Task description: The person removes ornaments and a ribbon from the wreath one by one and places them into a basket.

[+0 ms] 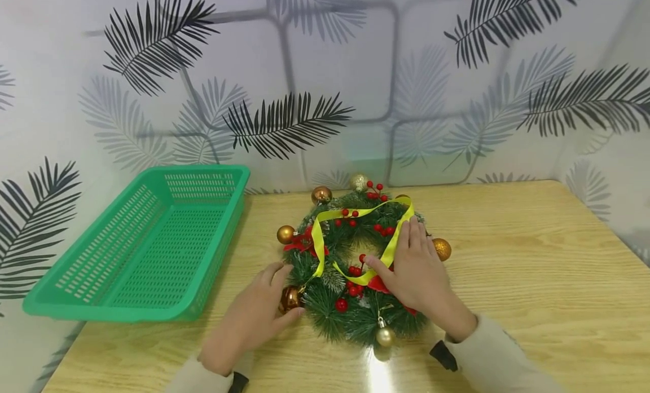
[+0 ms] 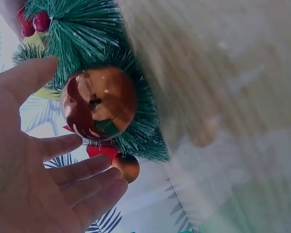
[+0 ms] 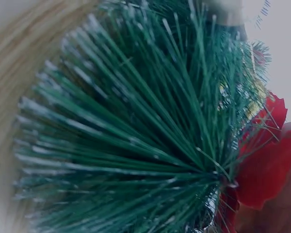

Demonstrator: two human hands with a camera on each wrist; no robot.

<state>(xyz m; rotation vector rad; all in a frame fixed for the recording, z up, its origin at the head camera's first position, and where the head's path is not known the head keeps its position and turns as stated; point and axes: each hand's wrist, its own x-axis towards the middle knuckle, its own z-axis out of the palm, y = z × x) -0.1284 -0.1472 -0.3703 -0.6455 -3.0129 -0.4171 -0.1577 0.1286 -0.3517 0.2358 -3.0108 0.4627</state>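
A green Christmas wreath (image 1: 325, 305) lies on the table, dressed with baubles, red berries and red flowers. A loose loop of yellow ribbon (image 1: 317, 238) runs across its top. My left hand (image 1: 251, 317) is at the wreath's near left edge, beside a shiny copper bauble (image 2: 99, 102). In the left wrist view its fingers (image 2: 87, 170) are spread and fairly straight around that bauble. My right hand (image 1: 420, 272) rests with extended fingers on the wreath's right side, over part of the ribbon. Green needles and a red petal (image 3: 266, 170) fill most of the right wrist view.
A green plastic basket (image 1: 185, 311) stands on the left of the wooden table (image 1: 533, 269). Behind the table is a wall (image 1: 335, 71) with a leaf pattern. A gold bauble (image 1: 385, 336) hangs off the wreath's near edge, and an orange one (image 1: 442, 249) juts out right.
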